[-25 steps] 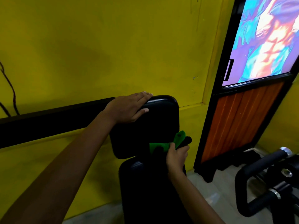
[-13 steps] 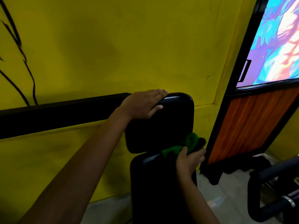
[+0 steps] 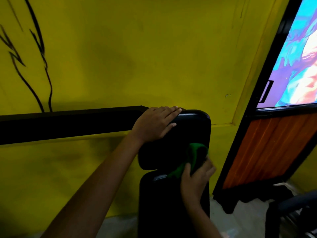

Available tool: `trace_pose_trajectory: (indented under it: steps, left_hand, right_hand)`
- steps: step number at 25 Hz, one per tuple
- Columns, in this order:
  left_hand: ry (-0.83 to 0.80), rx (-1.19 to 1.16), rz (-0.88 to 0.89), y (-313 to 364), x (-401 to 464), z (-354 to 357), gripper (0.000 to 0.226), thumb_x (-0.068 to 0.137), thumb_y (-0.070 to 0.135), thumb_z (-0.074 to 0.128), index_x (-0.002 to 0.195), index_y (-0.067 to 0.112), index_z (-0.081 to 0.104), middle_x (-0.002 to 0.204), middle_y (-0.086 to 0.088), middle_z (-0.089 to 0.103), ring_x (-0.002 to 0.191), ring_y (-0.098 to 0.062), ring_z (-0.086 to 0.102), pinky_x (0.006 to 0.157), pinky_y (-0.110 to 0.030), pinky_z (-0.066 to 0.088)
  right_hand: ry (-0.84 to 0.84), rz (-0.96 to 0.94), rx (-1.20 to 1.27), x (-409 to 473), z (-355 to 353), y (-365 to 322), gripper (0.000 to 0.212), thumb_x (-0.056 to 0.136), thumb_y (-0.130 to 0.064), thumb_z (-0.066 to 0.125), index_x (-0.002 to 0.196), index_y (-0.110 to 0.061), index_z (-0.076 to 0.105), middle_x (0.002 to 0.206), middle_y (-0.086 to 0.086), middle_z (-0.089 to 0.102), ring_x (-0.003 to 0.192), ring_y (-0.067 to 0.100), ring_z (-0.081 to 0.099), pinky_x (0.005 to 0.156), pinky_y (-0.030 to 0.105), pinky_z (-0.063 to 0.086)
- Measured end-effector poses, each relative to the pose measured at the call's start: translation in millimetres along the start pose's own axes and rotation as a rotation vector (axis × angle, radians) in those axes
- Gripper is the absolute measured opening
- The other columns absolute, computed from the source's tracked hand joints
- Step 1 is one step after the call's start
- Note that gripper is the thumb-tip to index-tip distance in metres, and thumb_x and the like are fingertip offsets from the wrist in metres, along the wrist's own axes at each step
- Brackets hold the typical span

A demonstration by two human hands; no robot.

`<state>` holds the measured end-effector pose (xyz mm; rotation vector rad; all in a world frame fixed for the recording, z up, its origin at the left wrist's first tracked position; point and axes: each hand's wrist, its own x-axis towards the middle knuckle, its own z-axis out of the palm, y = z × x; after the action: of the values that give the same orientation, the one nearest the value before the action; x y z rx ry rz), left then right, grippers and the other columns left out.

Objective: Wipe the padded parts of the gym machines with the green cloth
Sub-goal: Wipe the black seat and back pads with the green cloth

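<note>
Head view question: why was the left hand (image 3: 155, 124) laid over the headrest pad (image 3: 193, 131)?

— Likely to steady the pad; its fingers (image 3: 171, 111) lay straight and together along the top edge, thumb on the front.

— And the green cloth (image 3: 193, 158)?

— Bunched against the pad's lower right, just above the backrest pad (image 3: 163, 203). The right hand (image 3: 195, 182) pinched it, presumably to scrub that corner.

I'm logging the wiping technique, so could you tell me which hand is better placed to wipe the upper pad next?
Right. The right hand already grips the cloth against the upper pad; the left hand rests on top.
</note>
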<state>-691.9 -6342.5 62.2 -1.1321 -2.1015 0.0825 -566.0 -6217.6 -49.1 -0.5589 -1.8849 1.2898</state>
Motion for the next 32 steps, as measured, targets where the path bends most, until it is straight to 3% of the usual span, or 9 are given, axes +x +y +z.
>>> trace_pose_trajectory:
  steps: [3,7,10,16,21,25,29,32]
  left_hand:
    - [0.1,0.103,-0.192,21.3,-17.4,7.3,0.049,0.098,0.035,0.036,0.141,0.013,0.045,0.142,-0.005,0.05,0.125,-0.024,0.051,0.099,-0.042,0.04]
    - [0.143,0.125,-0.447,59.6,-36.4,18.8,0.054,0.099,0.03,0.04,0.148,0.013,0.031,0.155,-0.006,0.03,0.143,-0.026,0.027,0.116,-0.048,0.015]
    - [0.085,0.121,-0.568,93.8,-70.1,35.4,0.063,0.097,0.03,0.041,0.152,0.012,0.017,0.16,-0.007,0.011,0.147,-0.025,0.009,0.118,-0.047,0.005]
    - [0.047,-0.053,-0.795,148.3,-102.2,53.6,0.069,0.094,0.022,0.042,0.153,0.012,0.008,0.161,-0.005,0.002,0.148,-0.021,0.004,0.119,-0.036,0.004]
    - [0.163,-0.254,-0.992,173.0,-107.9,49.6,0.063,0.1,0.019,0.035,0.153,0.013,0.003,0.161,-0.001,-0.003,0.148,-0.019,-0.001,0.118,-0.034,0.021]
    - [0.076,-0.238,-1.016,193.9,-123.9,59.0,0.067,0.1,0.018,0.04,0.153,0.015,-0.001,0.161,0.001,-0.009,0.148,-0.018,-0.006,0.117,-0.036,0.021]
    - [-0.057,-0.224,-0.985,207.3,-156.9,76.8,0.064,0.102,0.03,0.036,0.154,0.018,0.0,0.161,0.003,-0.007,0.148,-0.021,-0.005,0.116,-0.04,0.024]
    - [-0.029,-0.255,-0.979,209.6,-161.4,80.1,0.063,0.102,0.03,0.038,0.154,0.018,0.003,0.161,0.002,-0.003,0.148,-0.024,-0.005,0.117,-0.04,0.02]
  right_hand:
    - [0.053,-0.393,-0.244,70.9,-8.3,-8.5,0.067,0.08,-0.009,0.064,0.142,-0.013,0.037,0.138,0.023,0.034,0.122,0.04,0.036,0.096,0.054,0.037]
    - [-0.046,-0.924,-0.663,78.4,-11.9,18.9,0.056,0.087,-0.034,0.043,0.141,-0.022,0.035,0.145,0.019,0.029,0.114,0.039,0.039,0.078,0.051,0.045]
    - [-0.102,-1.155,-0.734,78.0,-19.2,40.1,0.054,0.087,-0.035,0.042,0.14,-0.026,0.036,0.144,0.017,0.029,0.113,0.039,0.041,0.076,0.049,0.046]
    - [-0.117,-1.359,-0.642,125.2,-5.4,-41.4,0.055,0.086,-0.035,0.041,0.14,-0.028,0.039,0.143,0.014,0.035,0.107,0.036,0.04,0.077,0.045,0.031]
    - [-0.457,-1.591,-0.61,144.5,11.3,-99.2,0.062,0.076,-0.042,0.039,0.136,-0.027,0.047,0.132,0.013,0.05,0.1,0.034,0.044,0.075,0.045,0.04]
    - [-0.715,-1.64,-0.579,129.4,49.2,-147.6,0.066,0.073,-0.05,0.034,0.127,-0.021,0.058,0.12,0.013,0.058,0.097,0.04,0.053,0.075,0.048,0.043]
    - [-0.692,-1.824,-0.725,98.8,67.2,-159.0,0.072,0.07,-0.055,0.023,0.122,-0.021,0.061,0.117,0.012,0.057,0.103,0.038,0.048,0.082,0.045,0.034]
    - [-0.66,-1.966,-0.759,79.0,69.6,-147.1,0.062,0.07,-0.05,0.028,0.103,-0.016,0.068,0.102,0.015,0.06,0.1,0.04,0.052,0.082,0.046,0.028]
